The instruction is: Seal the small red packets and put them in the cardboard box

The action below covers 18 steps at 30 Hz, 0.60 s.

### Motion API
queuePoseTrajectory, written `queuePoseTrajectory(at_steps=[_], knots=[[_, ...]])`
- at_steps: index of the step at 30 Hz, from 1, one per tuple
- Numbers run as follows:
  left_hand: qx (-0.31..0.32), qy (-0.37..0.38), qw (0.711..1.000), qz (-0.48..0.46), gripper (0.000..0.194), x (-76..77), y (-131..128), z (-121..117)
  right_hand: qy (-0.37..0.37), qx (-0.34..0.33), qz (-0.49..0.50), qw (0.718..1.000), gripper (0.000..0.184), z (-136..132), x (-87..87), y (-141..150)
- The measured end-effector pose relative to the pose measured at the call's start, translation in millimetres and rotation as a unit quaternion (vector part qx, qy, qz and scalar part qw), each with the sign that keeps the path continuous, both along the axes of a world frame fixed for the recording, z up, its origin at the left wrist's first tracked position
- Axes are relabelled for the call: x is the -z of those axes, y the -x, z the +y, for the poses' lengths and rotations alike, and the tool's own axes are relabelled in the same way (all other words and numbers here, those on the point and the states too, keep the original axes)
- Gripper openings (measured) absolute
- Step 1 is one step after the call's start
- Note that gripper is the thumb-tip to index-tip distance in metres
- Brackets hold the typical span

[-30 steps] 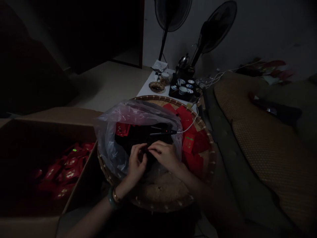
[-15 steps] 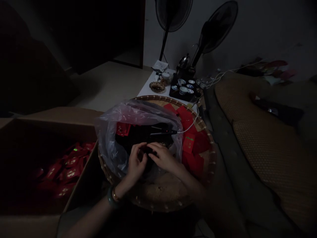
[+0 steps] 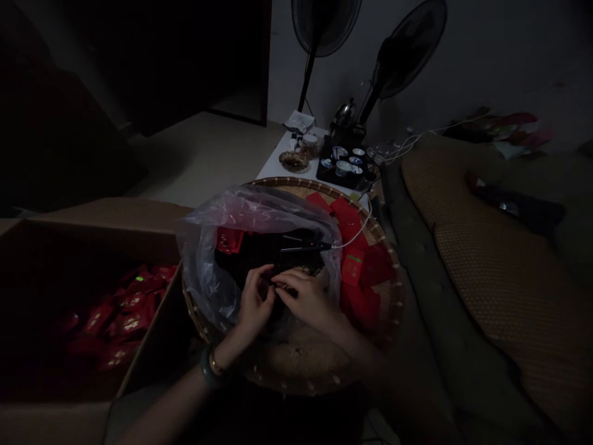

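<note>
My left hand [image 3: 256, 301] and my right hand [image 3: 306, 298] meet over the open mouth of a clear plastic bag [image 3: 204, 272]. Fingers and thumbs on both are curled in, with the tips almost touching; whatever they hold is too dark to make out. Dark loose contents [image 3: 241, 262] fill the bag, and a few red packets [image 3: 230, 240] lie at its left side. Just beyond my fingers rests a slim black two-armed tool [image 3: 306, 247] resembling a hair straightener, with a small red light and a white cord. Several flat red packets [image 3: 354, 267] lie right of the bag.
A round woven tray [image 3: 301, 364] carries the bag. To the left stands a cardboard box [image 3: 152, 337] with several shiny red packets [image 3: 132, 321]. Behind are a tea tray [image 3: 331, 176] with cups and two fans [image 3: 327, 31]. A couch with a woven mat [image 3: 491, 266] is at right.
My right hand has shifted slightly, its fingertips lower and drawn closer to the thumb. The left hand stays nearly in place. Bag, tool and packets look unmoved.
</note>
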<state>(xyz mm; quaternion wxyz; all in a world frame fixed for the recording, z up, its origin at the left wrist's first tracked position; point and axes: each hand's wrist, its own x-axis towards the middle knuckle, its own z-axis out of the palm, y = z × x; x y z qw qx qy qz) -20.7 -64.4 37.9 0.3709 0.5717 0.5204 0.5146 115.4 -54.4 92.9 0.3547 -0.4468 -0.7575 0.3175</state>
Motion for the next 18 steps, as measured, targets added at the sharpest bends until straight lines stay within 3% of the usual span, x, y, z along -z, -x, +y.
queuePoseTrajectory(at_steps=[7,14,18], knots=[[-0.002,0.004,1.000,-0.020,0.036,-4.8,3,-2,0.006,0.043,0.036,0.998,0.028,-3,1.7,-9],[-0.013,0.010,0.999,-0.036,0.033,-7.4,-2,-3,-0.062,-0.007,-0.199,0.978,0.021,-11,16.2,-12],[0.017,0.014,1.000,-0.020,0.043,-8.0,8,4,-0.011,0.009,-0.153,0.988,0.016,0,23.6,-22]])
